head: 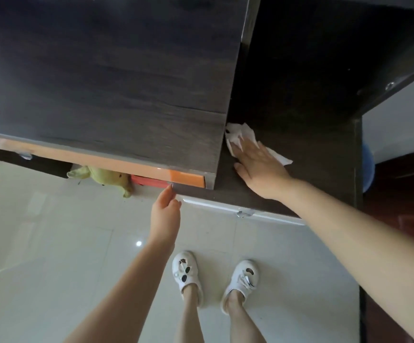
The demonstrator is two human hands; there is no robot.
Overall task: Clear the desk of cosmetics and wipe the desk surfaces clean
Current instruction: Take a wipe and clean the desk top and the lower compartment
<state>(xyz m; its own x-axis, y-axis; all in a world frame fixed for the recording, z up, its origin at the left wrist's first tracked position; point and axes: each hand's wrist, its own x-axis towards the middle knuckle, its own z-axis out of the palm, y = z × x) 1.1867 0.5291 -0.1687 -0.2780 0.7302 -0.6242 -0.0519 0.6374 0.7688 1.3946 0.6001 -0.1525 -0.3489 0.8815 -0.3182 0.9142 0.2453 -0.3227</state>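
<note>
A crumpled white paper towel (240, 134) lies on the dark wooden desk surface (312, 144), against the side of a raised dark cabinet block (106, 82). My right hand (258, 167) presses flat on the towel with straight fingers. My left hand (165, 214) touches the front edge of the desk below the cabinet's corner, its fingers bent over the edge. No cosmetics show on the desk.
An orange panel (187, 179) runs under the cabinet's front. A yellow-green plush toy (102, 175) and a red box (149, 181) sit beneath it. A white drawer front with a clear knob (244, 213) is below the desk. Pale floor tiles and my white slippers (186, 273) are underneath.
</note>
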